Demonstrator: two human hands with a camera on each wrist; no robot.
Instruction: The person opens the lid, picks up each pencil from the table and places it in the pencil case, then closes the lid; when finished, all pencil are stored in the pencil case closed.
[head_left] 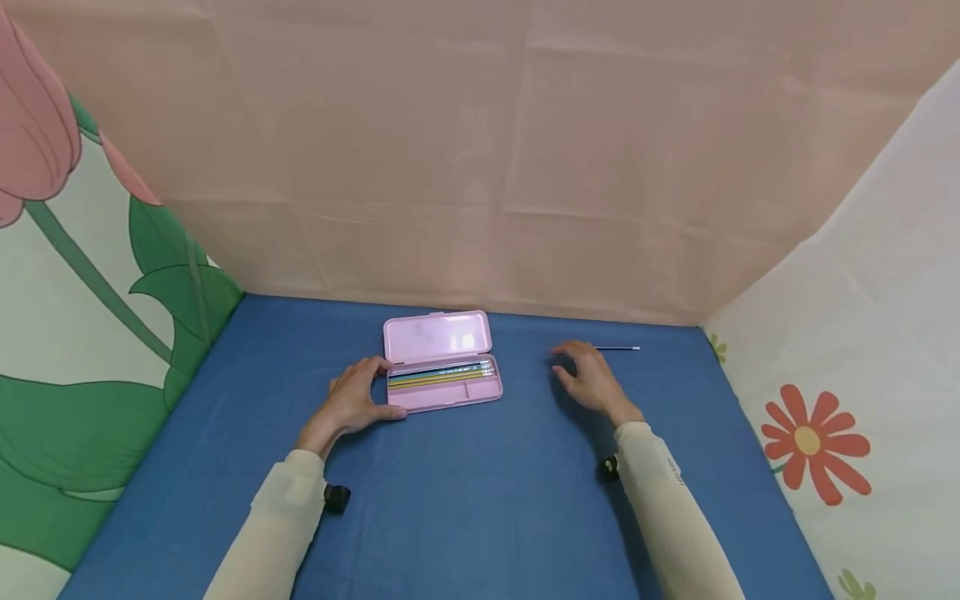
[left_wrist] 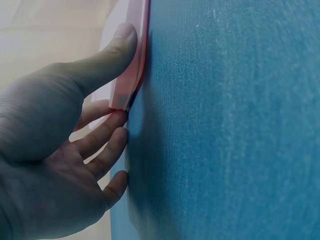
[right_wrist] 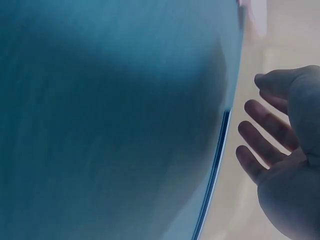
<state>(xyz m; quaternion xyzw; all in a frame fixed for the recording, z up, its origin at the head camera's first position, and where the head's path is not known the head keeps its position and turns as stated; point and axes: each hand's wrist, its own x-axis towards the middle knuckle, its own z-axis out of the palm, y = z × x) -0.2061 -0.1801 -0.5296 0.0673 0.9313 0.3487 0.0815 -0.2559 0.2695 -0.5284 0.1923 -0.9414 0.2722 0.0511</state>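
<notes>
A pink pencil case lies with its lid raised at the back. Several pencils, some yellow and some dark or bluish, lie side by side inside it. My left hand holds the case's left end, thumb along the front wall and fingertips at the end, as the left wrist view also shows. To the right, my right hand hovers over the cloth with loosely bent fingers and nothing in them. Just behind it a single dark blue pencil lies on the table, its left part hidden by the hand in the head view.
Blue cloth covers the table. A plain beige backdrop rises along the far edge. Printed panels stand at both sides, one with a pink tulip and leaves, the other with a red flower.
</notes>
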